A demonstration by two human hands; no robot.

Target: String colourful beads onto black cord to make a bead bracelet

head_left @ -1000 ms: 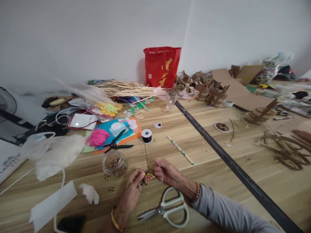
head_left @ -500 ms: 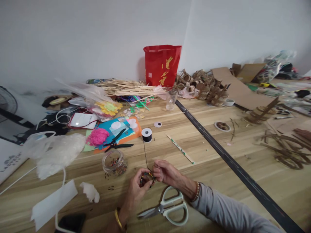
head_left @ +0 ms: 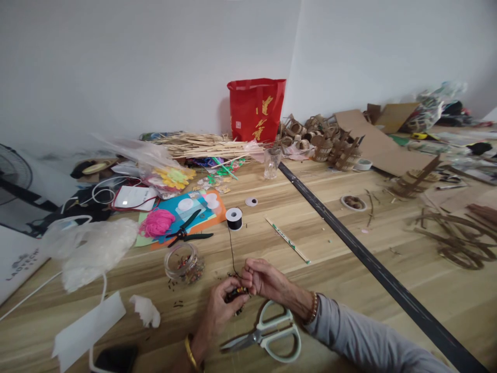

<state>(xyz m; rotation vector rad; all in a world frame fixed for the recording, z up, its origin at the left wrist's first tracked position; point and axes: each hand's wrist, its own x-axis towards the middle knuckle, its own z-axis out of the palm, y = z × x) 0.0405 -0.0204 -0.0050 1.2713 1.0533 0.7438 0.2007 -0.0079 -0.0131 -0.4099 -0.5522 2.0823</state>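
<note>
Surface: long wood-grain counter (head_left: 349, 290), heavily cluttered, set against a plain white wall (head_left: 155, 62) that turns a corner at far centre. A black strip (head_left: 349, 241) crosses the counter diagonally from far centre to near right. Far centre: red bag (head_left: 255, 110), upright against the wall; a bundle of thin sticks (head_left: 194, 145) lies to its left and an empty glass (head_left: 271, 163) stands in front of it. Far right: cardboard sheets (head_left: 378, 142) and woven brown scraps. Left side: white plastic bag (head_left: 93, 248), pink yarn (head_left: 157, 223), and black pliers (head_left: 188, 231) on coloured foam sheets. A spool (head_left: 234, 218) of black cord (head_left: 232, 248) stands mid-counter, and the cord runs from it toward the near edge into the hands. Clear bead jar (head_left: 184, 262) sits just left of the hands. Pale-handled scissors (head_left: 267, 334) lie flat, blades closed, near the right forearm. Left hand (head_left: 219, 311): fingers curled up and closed around a short bead strand (head_left: 235, 295), held just above the counter at near centre; yellow bangle on the wrist. Right hand (head_left: 264, 280): fingers pinched tight on the strand's upper end, where the cord meets it, and touching the left fingertips; beaded bracelet and grey sleeve behind. Bead detail is too small to tell.
</note>
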